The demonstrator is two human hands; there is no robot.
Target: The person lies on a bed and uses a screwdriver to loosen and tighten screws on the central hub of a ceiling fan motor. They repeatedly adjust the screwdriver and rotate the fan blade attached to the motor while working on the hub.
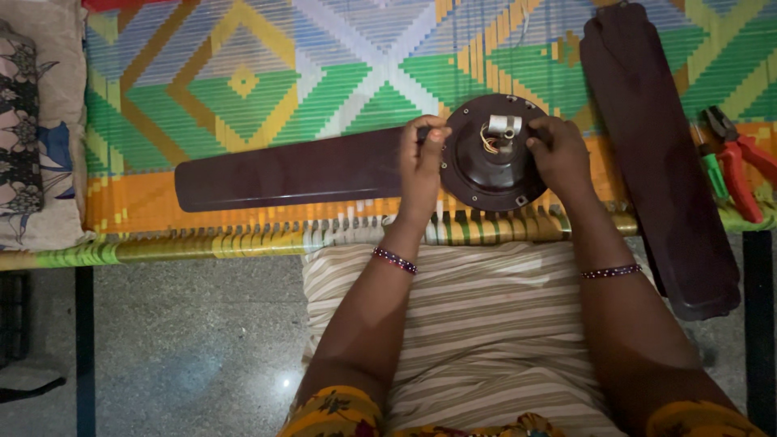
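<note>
Far left, a floral cushion (32,129) at the edge of the bright woven bed (243,89). Next, one dark brown fan blade (283,171) lying flat, its inner end meeting the round motor housing (490,170) near the bed's front edge. Left hand (421,158) at that joint, fingers (433,136) pinched together on the blade root at the rim. Loose wires and a short pale metal shaft (503,125) standing at the hub's centre. Right hand (558,154) on the housing's far side, fingers curled against it, bracing. Best done with the housing held flat and steady, wires kept out of the joint. Further right, a second blade (655,154) lying apart, then red-handled pliers (740,162) and a green tool (712,171).
</note>
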